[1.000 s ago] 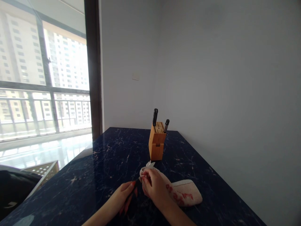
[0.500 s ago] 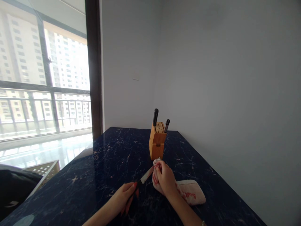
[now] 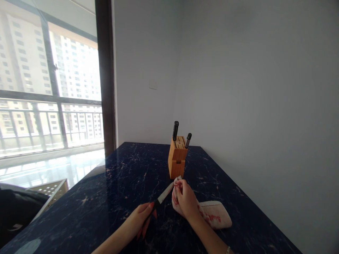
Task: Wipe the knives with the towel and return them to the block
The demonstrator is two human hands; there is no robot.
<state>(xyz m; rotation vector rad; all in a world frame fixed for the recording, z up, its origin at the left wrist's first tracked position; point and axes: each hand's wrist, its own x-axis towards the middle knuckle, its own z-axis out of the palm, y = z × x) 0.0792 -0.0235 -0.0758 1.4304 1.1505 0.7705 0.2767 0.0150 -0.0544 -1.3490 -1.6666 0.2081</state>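
Observation:
A knife [image 3: 165,193] with a black handle is gripped in my left hand [image 3: 143,214], its blade slanting up and to the right. My right hand [image 3: 186,198] pinches a white cloth [image 3: 217,214] with red lettering near the blade's tip. Part of the cloth is bunched in the fingers, and the rest lies on the table to the right of my wrist. Just beyond the blade stands a wooden knife block [image 3: 177,160]. Black-handled knives [image 3: 175,130] stick up from its back left, and another dark handle [image 3: 188,140] leans at its right side.
The dark blue marbled table [image 3: 127,176] reaches to the wall at the back and right. A perforated beige piece of furniture [image 3: 53,192] with a black item [image 3: 21,211] stands left of the table. Large windows [image 3: 53,77] fill the left side.
More of the blade now shows beside the cloth, as my right hand's cloth has shifted slightly toward the tip. My left hand has moved slightly left with the knife.

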